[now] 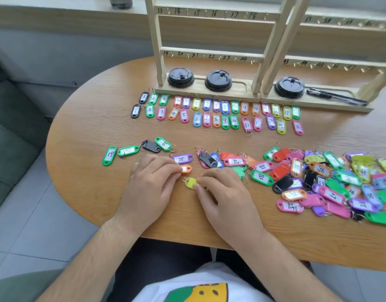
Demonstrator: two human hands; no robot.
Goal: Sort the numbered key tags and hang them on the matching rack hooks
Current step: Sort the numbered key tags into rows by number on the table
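Note:
Two rows of numbered key tags [218, 113], running from 1 to 16 in pairs, lie in front of the wooden rack [209, 55] with numbered hooks. A loose heap of mixed tags [331, 182] covers the right of the table. My left hand [153, 182] pinches an orange tag [186, 169] with its fingertips. My right hand [222, 195] pinches a yellow-green tag [191, 183] between thumb and forefinger on the table. A purple tag marked 21 [183, 159] lies just beyond the left fingers. Green tags marked 19 [110, 155] and 20 [163, 144] lie at the left.
A second wooden rack [340, 64] stands at the right. Three black cup lids [218, 80] and black pens [336, 97] sit on the rack bases. The round wooden table [89, 127] ends close to my body. A green sofa [11, 131] is on the left.

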